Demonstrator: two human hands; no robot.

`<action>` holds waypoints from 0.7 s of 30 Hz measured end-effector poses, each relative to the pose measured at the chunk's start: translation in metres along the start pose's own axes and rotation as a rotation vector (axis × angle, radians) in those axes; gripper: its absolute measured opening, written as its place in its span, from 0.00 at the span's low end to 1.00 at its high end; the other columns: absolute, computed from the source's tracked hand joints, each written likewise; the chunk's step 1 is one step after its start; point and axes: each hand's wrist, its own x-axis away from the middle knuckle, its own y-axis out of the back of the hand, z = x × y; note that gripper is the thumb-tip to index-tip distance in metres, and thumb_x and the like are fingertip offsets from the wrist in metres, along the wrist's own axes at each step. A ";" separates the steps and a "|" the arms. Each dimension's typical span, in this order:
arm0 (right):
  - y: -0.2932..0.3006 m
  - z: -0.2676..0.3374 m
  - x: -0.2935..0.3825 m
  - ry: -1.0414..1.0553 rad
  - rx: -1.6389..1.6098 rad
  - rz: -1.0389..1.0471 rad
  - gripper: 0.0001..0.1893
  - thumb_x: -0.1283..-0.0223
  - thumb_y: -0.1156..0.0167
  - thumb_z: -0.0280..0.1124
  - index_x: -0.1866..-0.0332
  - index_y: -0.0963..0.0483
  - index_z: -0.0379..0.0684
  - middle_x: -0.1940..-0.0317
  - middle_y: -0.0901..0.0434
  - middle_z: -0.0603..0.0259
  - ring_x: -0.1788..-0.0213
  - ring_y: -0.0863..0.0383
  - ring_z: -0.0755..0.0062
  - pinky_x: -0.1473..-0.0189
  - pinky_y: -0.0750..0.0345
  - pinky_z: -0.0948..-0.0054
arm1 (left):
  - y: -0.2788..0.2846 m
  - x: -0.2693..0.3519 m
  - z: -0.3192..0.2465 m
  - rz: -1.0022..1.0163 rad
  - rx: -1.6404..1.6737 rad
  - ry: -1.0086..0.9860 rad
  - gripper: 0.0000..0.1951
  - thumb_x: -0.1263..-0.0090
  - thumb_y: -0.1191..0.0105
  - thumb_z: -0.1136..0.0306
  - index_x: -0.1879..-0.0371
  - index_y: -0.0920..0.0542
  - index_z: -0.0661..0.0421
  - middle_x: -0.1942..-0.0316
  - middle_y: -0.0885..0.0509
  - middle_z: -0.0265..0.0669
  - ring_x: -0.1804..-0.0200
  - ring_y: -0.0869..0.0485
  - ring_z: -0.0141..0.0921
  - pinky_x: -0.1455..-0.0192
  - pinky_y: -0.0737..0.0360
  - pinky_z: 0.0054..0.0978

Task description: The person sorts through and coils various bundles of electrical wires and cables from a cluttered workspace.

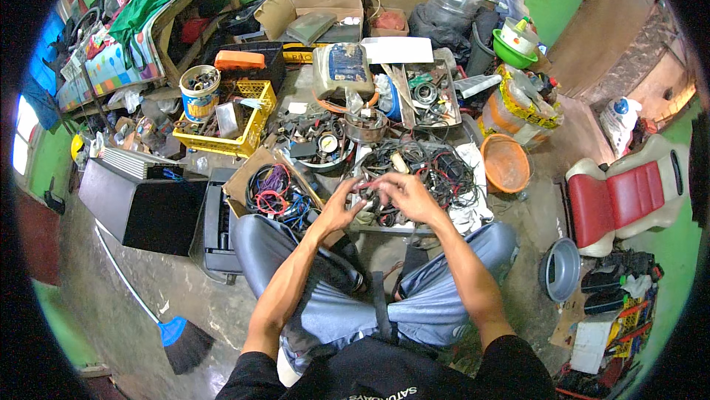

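Observation:
My left hand [339,208] and my right hand [411,197] come together over the near left part of a tray [391,230]. Between their fingertips is a small dark and red item [370,185], apparently a piece of wiring; its exact kind is hard to make out. A tangle of mostly black cables [444,164] fills the tray, with a pale yellowish part [399,163] on it. White cloth [470,214] lies along the tray's right side. Left of my left hand, an open cardboard box [237,182] holds purple, red and blue wires [272,181].
Beyond the tray stand a basin of metal parts with a round gauge [328,144], a yellow plastic crate [258,123] and a box of hardware [435,98]. An orange basin [505,164] sits at right. A black box-shaped case [161,211] and a broom [186,339] are at left.

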 end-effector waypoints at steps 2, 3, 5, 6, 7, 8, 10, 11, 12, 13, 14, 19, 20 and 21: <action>-0.010 0.012 0.006 0.081 -0.121 0.086 0.12 0.33 0.49 0.30 0.53 0.22 0.37 0.75 0.20 0.62 0.69 0.23 0.78 0.62 0.26 0.73 | -0.008 0.002 0.006 0.047 0.132 0.032 0.24 0.34 0.45 0.69 0.38 0.32 0.56 0.45 0.24 0.42 0.42 0.26 0.36 0.38 0.31 0.31; -0.017 0.013 0.007 0.144 -0.107 0.072 0.11 0.33 0.49 0.29 0.53 0.22 0.36 0.74 0.20 0.63 0.69 0.23 0.78 0.61 0.26 0.73 | -0.010 0.004 0.005 0.104 0.184 0.111 0.21 0.32 0.47 0.69 0.40 0.29 0.58 0.48 0.22 0.40 0.43 0.25 0.34 0.38 0.32 0.29; -0.018 0.019 0.006 0.128 -0.136 0.047 0.11 0.33 0.49 0.30 0.55 0.22 0.36 0.74 0.20 0.64 0.69 0.22 0.78 0.60 0.25 0.72 | -0.017 0.001 0.005 -0.005 0.293 0.196 0.16 0.29 0.49 0.69 0.44 0.26 0.59 0.52 0.20 0.37 0.46 0.25 0.30 0.40 0.31 0.28; -0.015 0.020 0.004 0.099 -0.140 -0.061 0.11 0.32 0.50 0.31 0.56 0.22 0.36 0.75 0.20 0.64 0.70 0.23 0.78 0.60 0.25 0.72 | -0.016 0.001 0.005 -0.053 0.341 0.241 0.14 0.28 0.51 0.69 0.46 0.25 0.60 0.55 0.19 0.35 0.47 0.24 0.29 0.41 0.31 0.28; -0.004 0.021 0.001 0.069 -0.140 -0.174 0.12 0.31 0.51 0.31 0.57 0.22 0.36 0.76 0.20 0.64 0.70 0.23 0.77 0.60 0.25 0.72 | -0.006 -0.002 0.006 0.012 0.309 0.218 0.12 0.26 0.53 0.67 0.51 0.22 0.61 0.56 0.19 0.32 0.52 0.24 0.26 0.45 0.29 0.27; 0.005 -0.008 -0.008 0.111 -0.164 -0.313 0.12 0.30 0.51 0.33 0.59 0.22 0.36 0.76 0.21 0.65 0.71 0.23 0.79 0.61 0.25 0.74 | -0.001 -0.005 0.008 -0.035 0.345 0.263 0.12 0.27 0.52 0.67 0.53 0.22 0.61 0.57 0.19 0.33 0.53 0.24 0.26 0.47 0.28 0.27; 0.034 -0.013 -0.012 0.149 -0.148 -0.460 0.13 0.31 0.49 0.36 0.61 0.23 0.36 0.77 0.22 0.67 0.72 0.25 0.81 0.65 0.28 0.76 | 0.010 -0.006 0.008 -0.176 0.131 0.132 0.10 0.29 0.50 0.67 0.57 0.20 0.60 0.63 0.20 0.39 0.58 0.22 0.33 0.51 0.28 0.29; 0.045 -0.012 -0.009 0.076 -0.245 -0.548 0.13 0.30 0.49 0.36 0.60 0.23 0.37 0.78 0.23 0.70 0.74 0.28 0.82 0.66 0.30 0.77 | 0.015 -0.005 0.005 -0.208 -0.015 0.090 0.10 0.29 0.49 0.67 0.56 0.21 0.60 0.63 0.21 0.40 0.57 0.22 0.35 0.51 0.28 0.30; 0.057 -0.017 -0.008 0.053 -0.350 -0.634 0.13 0.30 0.50 0.36 0.59 0.23 0.38 0.78 0.24 0.71 0.79 0.34 0.87 0.75 0.34 0.81 | 0.019 -0.006 0.000 -0.238 -0.157 0.041 0.10 0.30 0.49 0.67 0.56 0.21 0.60 0.64 0.21 0.42 0.57 0.23 0.37 0.51 0.28 0.30; 0.069 -0.012 -0.002 0.042 -0.471 -0.598 0.12 0.30 0.49 0.37 0.58 0.24 0.40 0.76 0.25 0.72 0.83 0.40 0.91 0.82 0.42 0.85 | 0.021 -0.005 -0.001 -0.275 -0.301 -0.001 0.11 0.30 0.48 0.67 0.56 0.21 0.60 0.64 0.22 0.43 0.57 0.23 0.39 0.51 0.28 0.31; 0.075 -0.017 -0.001 0.063 -0.502 -0.648 0.12 0.30 0.49 0.38 0.58 0.24 0.40 0.76 0.25 0.72 0.84 0.42 0.92 0.84 0.45 0.86 | 0.021 -0.007 0.002 -0.335 -0.368 -0.149 0.10 0.30 0.49 0.67 0.57 0.21 0.60 0.68 0.22 0.42 0.64 0.23 0.43 0.56 0.27 0.33; 0.104 -0.026 0.008 0.011 -0.414 -0.853 0.12 0.30 0.49 0.36 0.59 0.24 0.37 0.77 0.26 0.72 0.83 0.40 0.89 0.81 0.42 0.83 | 0.026 -0.008 0.004 -0.102 0.260 0.302 0.12 0.26 0.54 0.62 0.61 0.22 0.59 0.78 0.27 0.29 0.73 0.26 0.26 0.67 0.28 0.24; 0.110 -0.041 0.007 0.002 -0.345 -0.894 0.12 0.30 0.49 0.35 0.60 0.24 0.36 0.77 0.26 0.72 0.82 0.38 0.87 0.80 0.40 0.82 | 0.024 -0.009 0.004 -0.099 0.406 0.343 0.12 0.26 0.54 0.63 0.61 0.22 0.59 0.78 0.26 0.29 0.75 0.27 0.24 0.69 0.29 0.22; 0.112 -0.044 0.006 -0.006 -0.280 -0.934 0.12 0.30 0.49 0.35 0.61 0.24 0.36 0.76 0.26 0.72 0.82 0.36 0.86 0.78 0.38 0.80 | 0.026 -0.011 0.002 -0.093 0.547 0.383 0.12 0.25 0.54 0.63 0.62 0.23 0.59 0.78 0.26 0.28 0.76 0.29 0.22 0.71 0.30 0.21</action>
